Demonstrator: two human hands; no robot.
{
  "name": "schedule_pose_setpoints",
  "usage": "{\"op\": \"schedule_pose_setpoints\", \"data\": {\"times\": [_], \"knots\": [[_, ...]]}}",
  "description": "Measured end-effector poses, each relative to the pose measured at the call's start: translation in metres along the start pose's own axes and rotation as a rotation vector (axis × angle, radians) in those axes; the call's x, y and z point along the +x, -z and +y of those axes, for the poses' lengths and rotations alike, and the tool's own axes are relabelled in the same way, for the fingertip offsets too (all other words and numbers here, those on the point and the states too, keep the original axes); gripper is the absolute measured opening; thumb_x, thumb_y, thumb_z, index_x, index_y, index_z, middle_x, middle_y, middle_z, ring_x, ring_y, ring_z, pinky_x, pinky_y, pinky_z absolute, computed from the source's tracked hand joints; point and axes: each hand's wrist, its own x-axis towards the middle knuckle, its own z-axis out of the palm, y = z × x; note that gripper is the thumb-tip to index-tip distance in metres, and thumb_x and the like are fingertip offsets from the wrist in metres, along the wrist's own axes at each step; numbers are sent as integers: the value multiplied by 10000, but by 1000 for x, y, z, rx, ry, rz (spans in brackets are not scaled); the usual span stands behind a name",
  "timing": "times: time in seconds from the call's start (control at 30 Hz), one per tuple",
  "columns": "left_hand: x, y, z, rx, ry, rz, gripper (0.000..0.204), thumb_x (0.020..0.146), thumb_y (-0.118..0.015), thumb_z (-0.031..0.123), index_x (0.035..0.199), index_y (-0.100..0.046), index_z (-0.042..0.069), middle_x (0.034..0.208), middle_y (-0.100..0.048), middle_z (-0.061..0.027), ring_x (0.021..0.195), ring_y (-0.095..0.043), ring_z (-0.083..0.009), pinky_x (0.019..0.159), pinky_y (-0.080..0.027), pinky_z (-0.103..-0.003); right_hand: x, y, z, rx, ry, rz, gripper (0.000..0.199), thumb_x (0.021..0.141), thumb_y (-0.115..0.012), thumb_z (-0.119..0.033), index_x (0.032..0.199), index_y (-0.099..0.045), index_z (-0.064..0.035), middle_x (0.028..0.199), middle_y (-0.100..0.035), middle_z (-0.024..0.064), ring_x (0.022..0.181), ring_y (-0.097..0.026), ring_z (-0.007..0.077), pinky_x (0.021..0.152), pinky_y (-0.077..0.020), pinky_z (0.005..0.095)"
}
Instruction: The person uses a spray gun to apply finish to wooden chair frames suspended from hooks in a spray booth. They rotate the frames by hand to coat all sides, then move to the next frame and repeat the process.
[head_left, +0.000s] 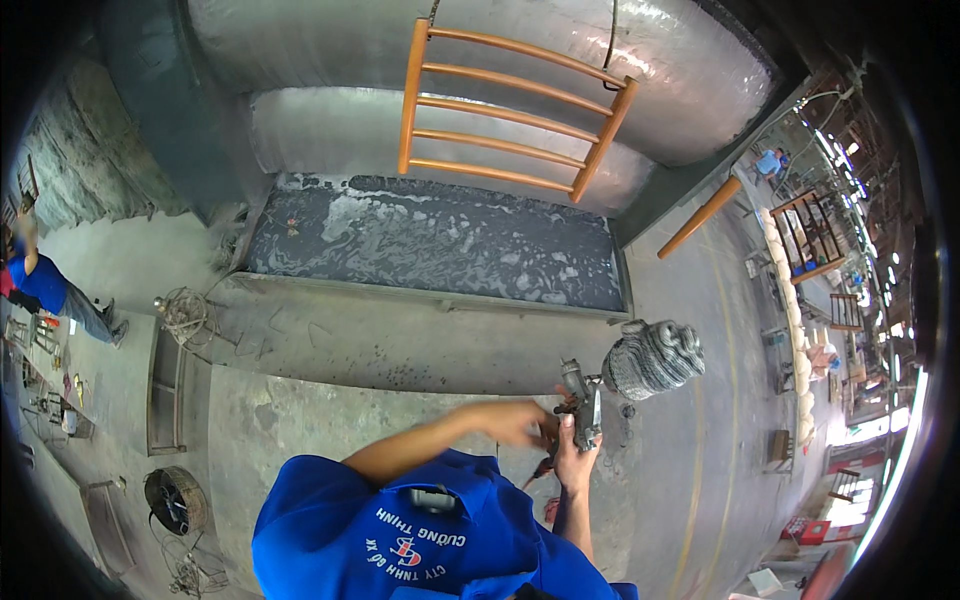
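Note:
My right hand [574, 462] is closed round a metal spray gun [588, 408], held upright in front of me, its thumb on the gun's body. Beside the gun's far end is a rounded bundle in grey striped knit cloth [655, 360]; whether the two are joined I cannot tell. My left hand [518, 424] comes in from the left, close to the gun's near side. It is smeared by motion, so its fingers do not read clearly. Farther off hangs an orange-brown wooden ladder-like frame [510, 103] with curved slats.
Behind the hanging frame, a trough [430, 250] holds dark liquid with pale scum, below silvery sheeting [350, 120]. A separate wooden rod [700, 218] hangs to the right. At left are a floor fan [176, 500] and a person in blue [45, 285]. Chair frames [808, 235] stand far right.

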Motion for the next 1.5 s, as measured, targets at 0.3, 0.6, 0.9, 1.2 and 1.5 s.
{"op": "schedule_pose_setpoints", "data": {"times": [0.3,0.6,0.9,1.2,1.5], "knots": [[-76,287,13,-682,-457,1421,701,1099,-396,510,1596,-294,27,1546,-442,-222,1391,-485,-338,1174,-382,-527,-38,43,-50,284,-59,-107,696,1033,-581,-523,1304,-509,115,1123,-719,231,412,-451,38,346,-322,205],[-84,262,47,-703,-615,1318,798,1100,-297,582,1612,-234,-27,1650,-308,-216,1535,-290,-363,1236,-291,-546,-48,52,-121,291,231,-63,1063,863,-417,-881,1474,-362,-14,825,-693,275,312,-375,75,304,-274,210],[-106,238,62,-678,-624,1395,827,1078,-316,642,1540,-378,-41,1621,-342,-177,1496,-318,-374,1232,-256,-610,-50,70,-157,255,262,-33,1265,754,-354,-972,1453,-369,82,666,-630,148,323,-385,78,329,-296,214],[-128,204,75,-648,-679,1302,802,1080,-342,612,1405,-541,-93,1494,-494,-210,1446,-385,-361,1225,-271,-554,-56,84,-158,377,387,-10,1238,775,-336,-968,1515,-267,22,671,-641,185,327,-358,90,335,-304,223],[-145,171,71,-646,-635,1303,516,1068,-500,406,1181,-655,-74,1389,-590,-300,1280,-591,-409,1167,-412,-531,-66,83,-165,314,389,10,1250,787,-320,-966,1521,-238,43,684,-646,199,322,-347,85,344,-289,220]]}}
